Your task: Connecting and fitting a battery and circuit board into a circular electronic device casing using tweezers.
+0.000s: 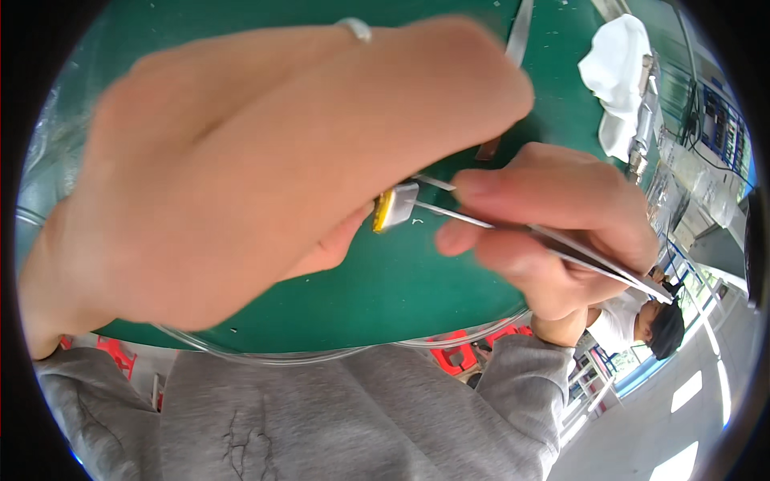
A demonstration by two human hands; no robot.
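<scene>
Close to the camera, my left hand covers much of the view, a pale ring-like band near its top edge. Its fingers are closed on a small silver pouch battery with a yellow taped edge; the hand hides the far part of the battery. My right hand grips a pair of metal tweezers between thumb and fingers. The two tweezer tips are spread and reach left to the battery; one lies at its silver face. Whether they pinch anything, I cannot tell.
Beneath my hands lies a green work surface, with clear tubing along its near edge. A metal strip and a crumpled white cloth-like piece are at the far right. Beyond are a seated person and red stools.
</scene>
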